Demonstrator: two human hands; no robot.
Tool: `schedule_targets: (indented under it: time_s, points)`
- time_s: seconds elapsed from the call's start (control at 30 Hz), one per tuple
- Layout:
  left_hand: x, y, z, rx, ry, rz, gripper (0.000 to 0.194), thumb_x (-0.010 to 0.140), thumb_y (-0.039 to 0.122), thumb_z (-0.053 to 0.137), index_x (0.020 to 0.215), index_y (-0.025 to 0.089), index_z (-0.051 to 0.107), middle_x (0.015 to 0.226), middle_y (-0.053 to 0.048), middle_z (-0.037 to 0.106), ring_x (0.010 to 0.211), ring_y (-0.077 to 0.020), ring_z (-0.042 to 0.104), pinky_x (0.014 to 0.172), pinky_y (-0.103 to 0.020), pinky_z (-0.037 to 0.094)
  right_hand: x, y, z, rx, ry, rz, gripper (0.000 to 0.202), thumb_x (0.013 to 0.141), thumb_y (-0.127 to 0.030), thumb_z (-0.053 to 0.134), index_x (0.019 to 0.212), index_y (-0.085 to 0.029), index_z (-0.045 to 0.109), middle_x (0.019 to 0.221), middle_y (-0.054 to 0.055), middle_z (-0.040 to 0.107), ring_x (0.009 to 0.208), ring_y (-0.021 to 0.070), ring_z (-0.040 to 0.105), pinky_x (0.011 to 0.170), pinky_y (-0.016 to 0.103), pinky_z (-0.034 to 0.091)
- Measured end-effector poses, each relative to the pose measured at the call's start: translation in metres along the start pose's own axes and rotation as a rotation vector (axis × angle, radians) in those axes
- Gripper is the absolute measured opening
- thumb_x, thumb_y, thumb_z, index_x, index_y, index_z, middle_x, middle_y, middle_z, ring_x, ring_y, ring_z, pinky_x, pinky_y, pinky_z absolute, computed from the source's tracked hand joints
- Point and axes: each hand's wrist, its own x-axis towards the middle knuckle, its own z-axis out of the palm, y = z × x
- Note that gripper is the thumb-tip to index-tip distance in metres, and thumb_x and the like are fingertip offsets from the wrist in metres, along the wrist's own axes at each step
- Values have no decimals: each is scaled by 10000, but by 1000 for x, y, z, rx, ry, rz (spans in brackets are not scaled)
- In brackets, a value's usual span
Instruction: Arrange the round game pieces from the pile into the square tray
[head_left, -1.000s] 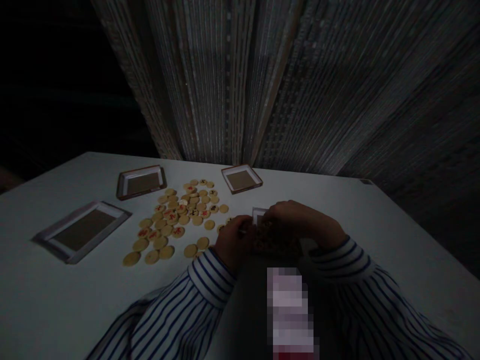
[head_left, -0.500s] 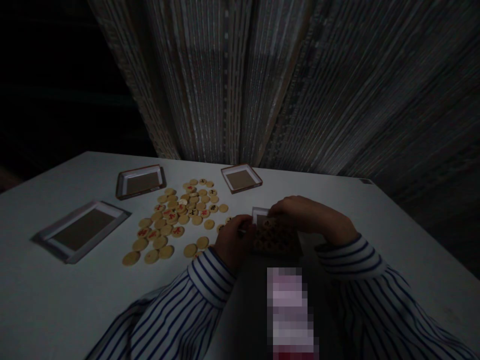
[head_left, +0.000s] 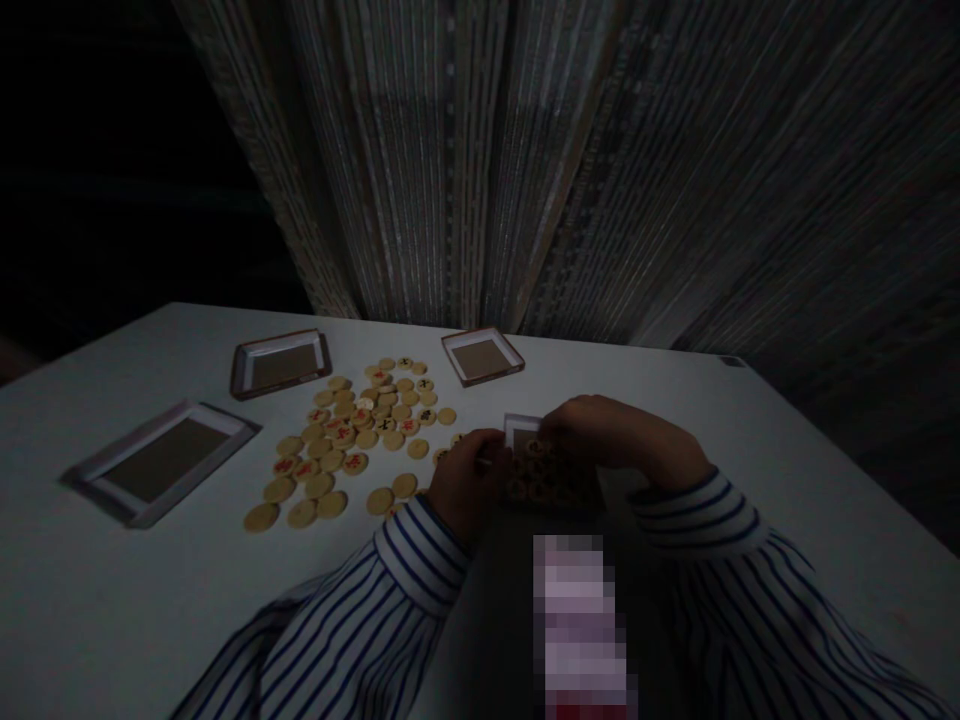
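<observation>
Close in front of me stands a shallow box (head_left: 523, 428) with a white inner edge, its near part filled with round Chinese chess pieces (head_left: 540, 490). My left hand (head_left: 471, 478) is curled closed at the left side of this box, gripping its edge. From the right my right hand (head_left: 615, 435) reaches over the box, fingers bent down and pressed together at the pieces. Its fingertips are hidden, so whatever they pinch does not show. Left of my hands, many loose Chinese chess pieces (head_left: 367, 438) lie spread on the white table, some with red or black characters up.
Three more shallow trays lie on the white table (head_left: 757, 510): a grey one (head_left: 251, 425) at left, a brown-rimmed one (head_left: 281, 388) behind it, and another brown-rimmed one (head_left: 491, 380) at the back. A striped curtain (head_left: 450, 170) hangs behind the table. The light is dim.
My right hand has shifted very slightly over the box, and the pieces in it show a little more clearly. The loose pieces and other trays have stayed in place.
</observation>
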Motion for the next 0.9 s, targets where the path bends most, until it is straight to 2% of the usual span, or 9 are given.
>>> schedule_targets:
  time_s: [0.37,0.57,0.9]
  points:
    - [-1,2,-1,-10,-3,-13,172,738,228,521,878,159,593,767,-54,664,700,-166,610,613,-292,500,0,-2,-1,-6,-18,8,258,738,-171,459,898,-214,655,850,62,669,682,162,588,563,257,381]
    - [-1,3,-1,-11,-3,-10,178,736,234,517,876,156,594,774,-59,661,710,-172,609,628,-302,502,1,-8,0,-6,47,-76,280,756,-162,447,960,-217,631,887,64,666,757,187,603,616,278,416]
    - [0,2,-2,3,8,8,164,731,214,521,869,167,596,769,-53,659,702,-166,607,635,-298,498,3,-10,3,-40,23,-112,318,717,-129,469,963,-229,645,867,63,673,739,187,619,585,266,422]
